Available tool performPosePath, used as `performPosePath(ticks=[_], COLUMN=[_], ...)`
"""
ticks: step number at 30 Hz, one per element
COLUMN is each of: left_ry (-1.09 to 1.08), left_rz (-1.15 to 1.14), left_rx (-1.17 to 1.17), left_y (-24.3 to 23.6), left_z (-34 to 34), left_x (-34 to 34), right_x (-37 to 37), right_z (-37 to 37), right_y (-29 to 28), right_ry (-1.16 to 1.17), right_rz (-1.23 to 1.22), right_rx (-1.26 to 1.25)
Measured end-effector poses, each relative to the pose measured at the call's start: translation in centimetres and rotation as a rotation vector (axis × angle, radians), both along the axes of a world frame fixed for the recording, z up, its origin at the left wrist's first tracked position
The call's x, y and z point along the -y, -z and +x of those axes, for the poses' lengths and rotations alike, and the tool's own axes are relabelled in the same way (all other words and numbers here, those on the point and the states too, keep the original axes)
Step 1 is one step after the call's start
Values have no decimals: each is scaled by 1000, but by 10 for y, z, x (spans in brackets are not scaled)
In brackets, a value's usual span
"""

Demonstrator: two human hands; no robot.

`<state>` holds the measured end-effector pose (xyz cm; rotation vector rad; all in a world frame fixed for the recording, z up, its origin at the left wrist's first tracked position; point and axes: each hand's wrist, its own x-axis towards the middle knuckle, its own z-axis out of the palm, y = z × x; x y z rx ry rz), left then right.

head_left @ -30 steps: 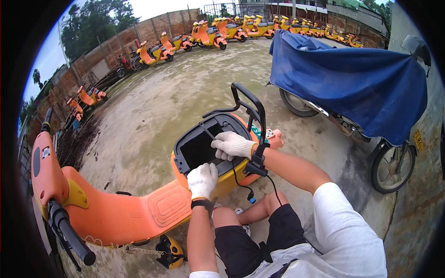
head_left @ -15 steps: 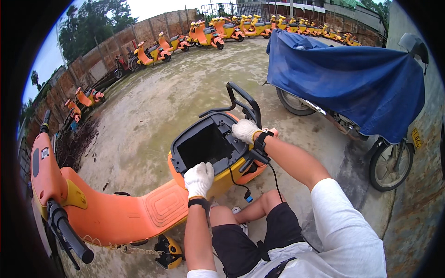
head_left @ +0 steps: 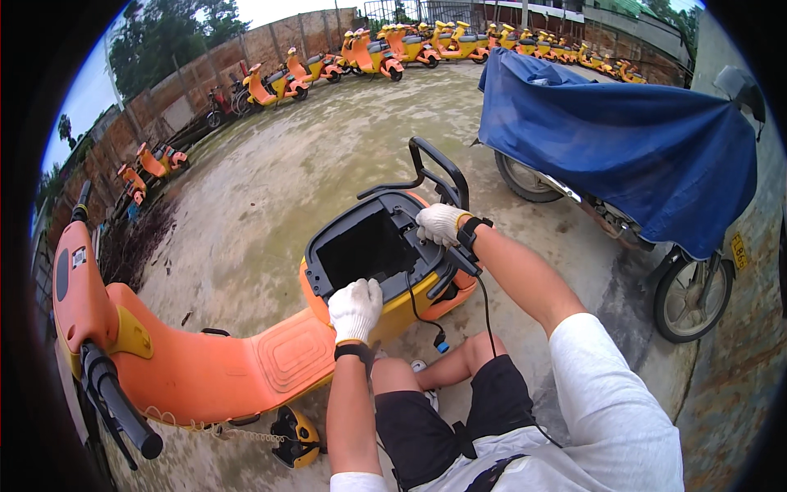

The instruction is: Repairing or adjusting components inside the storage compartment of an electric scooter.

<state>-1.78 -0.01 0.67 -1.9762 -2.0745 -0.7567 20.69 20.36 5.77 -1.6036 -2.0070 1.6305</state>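
Observation:
An orange and yellow electric scooter (head_left: 197, 365) stands lengthwise before me, its handlebar to the left. Its seat is off or raised out of sight, and the black-rimmed compartment (head_left: 314, 261) under it lies open, dark inside. My left hand (head_left: 356, 310), in a white knitted glove, is closed over the near rim. At the rear right corner, beside the black grab rail (head_left: 461, 184), my right hand (head_left: 441, 224), gloved alike, closes on the rim; its fingertips are partly hidden. A black cable with a blue-tipped connector (head_left: 443, 346) hangs down the scooter's near side.
A motorcycle under a blue cover (head_left: 623, 148) stands at the right by a wall. A yellow and black helmet (head_left: 297, 436) lies below the footboard, next to a coiled cord (head_left: 221, 429). Several similar scooters (head_left: 373, 53) line the far wall; my bent knees are close to the scooter.
The view has shifted slightly, moving the scene a little right and down. Both hands stay on the compartment rim, and the scooter has not visibly moved.

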Motion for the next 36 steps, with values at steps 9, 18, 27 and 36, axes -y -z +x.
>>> performPosePath(ticks=[9,18,27,36], left_ry=[-11,-7,19,9], left_rz=[28,6,39,56], left_rx=[5,50,-4,10], left_y=[2,-1,2,-2], left_z=[1,2,-2,2], left_x=[0,2,2,4], right_x=[45,63,47,109], right_z=[-21,-71,-146,-105], right_y=[-10,4,0,-31], right_ry=[324,469,608,307], right_rz=[-219,-575,-620,143], right_rx=[-308,-703,-1050,-625])
